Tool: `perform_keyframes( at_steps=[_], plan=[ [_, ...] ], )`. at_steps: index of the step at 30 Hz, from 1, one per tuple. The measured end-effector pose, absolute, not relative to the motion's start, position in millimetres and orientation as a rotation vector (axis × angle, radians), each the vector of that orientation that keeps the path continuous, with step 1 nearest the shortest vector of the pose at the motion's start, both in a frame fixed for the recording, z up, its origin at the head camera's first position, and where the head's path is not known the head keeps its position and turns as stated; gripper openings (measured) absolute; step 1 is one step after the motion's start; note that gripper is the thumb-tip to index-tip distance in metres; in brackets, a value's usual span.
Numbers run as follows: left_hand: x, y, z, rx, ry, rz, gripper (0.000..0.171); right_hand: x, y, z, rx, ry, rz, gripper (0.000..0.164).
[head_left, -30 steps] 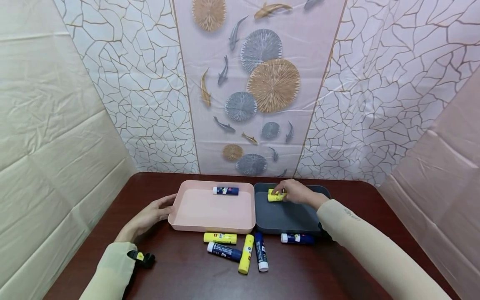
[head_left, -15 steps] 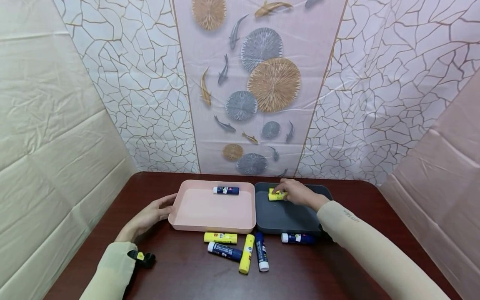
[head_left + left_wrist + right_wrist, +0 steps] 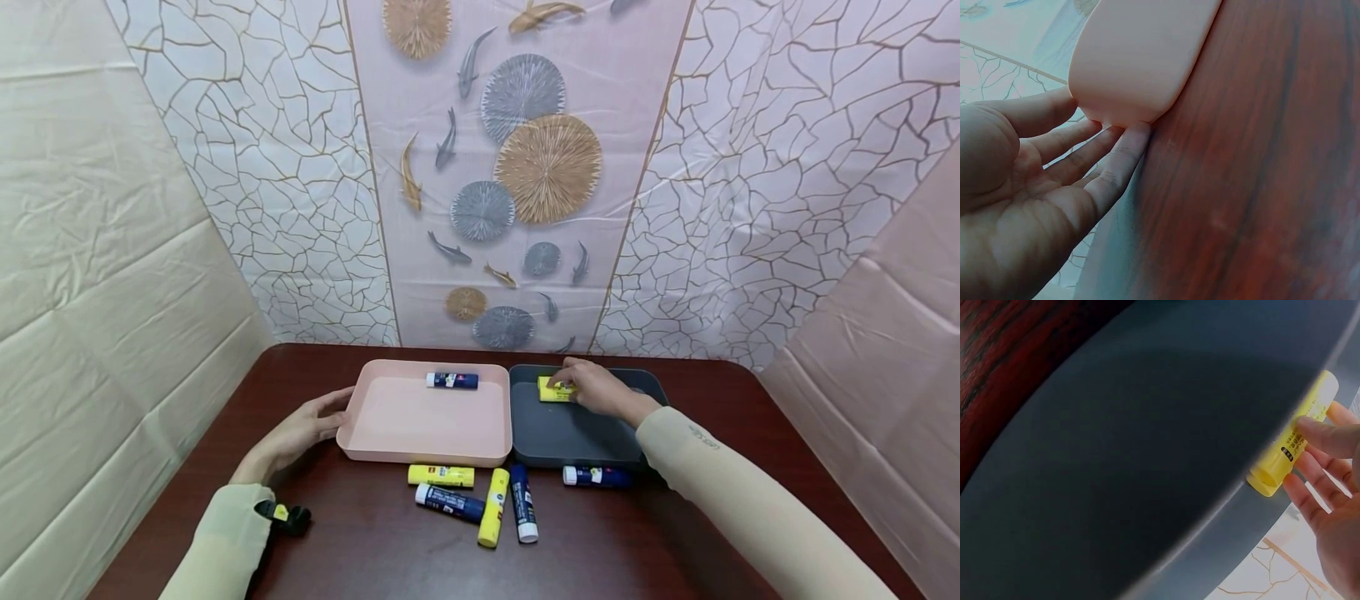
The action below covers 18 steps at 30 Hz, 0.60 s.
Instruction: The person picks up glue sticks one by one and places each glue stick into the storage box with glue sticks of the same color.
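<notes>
My right hand (image 3: 596, 388) is over the back left of the dark grey tray (image 3: 577, 433). In the right wrist view its thumb presses on a yellow glue stick (image 3: 1294, 440) from one side, with fingers behind. A second yellow edge shows beside that stick's near end, so another may lie against it; the hand hides part of both. My left hand (image 3: 303, 433) touches the left wall of the pink tray (image 3: 427, 421). The left wrist view shows its fingers (image 3: 1119, 165) fairly straight, fingertips and thumb against the tray's corner. A navy glue stick (image 3: 452, 381) lies in the pink tray.
In front of the trays, on the dark red table (image 3: 360, 542), lie several glue sticks: yellow (image 3: 441, 476) and navy (image 3: 448, 502) ones, an angled yellow one (image 3: 492, 508), an angled navy one (image 3: 522, 504), and a navy one (image 3: 596, 477) by the grey tray.
My right hand has shifted very slightly to the right over the yellow glue stick, and less of a gap shows between the yellow pieces. The left hand stays at the pink tray.
</notes>
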<state>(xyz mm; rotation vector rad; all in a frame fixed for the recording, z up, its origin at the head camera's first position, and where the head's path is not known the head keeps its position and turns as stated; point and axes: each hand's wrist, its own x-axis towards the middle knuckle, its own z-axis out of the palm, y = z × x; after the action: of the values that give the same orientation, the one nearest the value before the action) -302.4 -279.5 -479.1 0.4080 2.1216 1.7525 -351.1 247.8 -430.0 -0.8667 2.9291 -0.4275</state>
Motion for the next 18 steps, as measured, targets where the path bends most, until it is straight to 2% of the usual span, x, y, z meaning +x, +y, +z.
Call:
perform_keyframes(
  at_steps=[12,18],
  plan=[
    [-303,-279,-480,0.402,2.136,1.739,0.068,-348,256,-415,-0.786,2.924,-0.502,0.041],
    [-304,-279,-482,0.396,2.156,1.717,0.066,-342,263,-402,-0.822,2.937,-0.624,0.031]
  ],
)
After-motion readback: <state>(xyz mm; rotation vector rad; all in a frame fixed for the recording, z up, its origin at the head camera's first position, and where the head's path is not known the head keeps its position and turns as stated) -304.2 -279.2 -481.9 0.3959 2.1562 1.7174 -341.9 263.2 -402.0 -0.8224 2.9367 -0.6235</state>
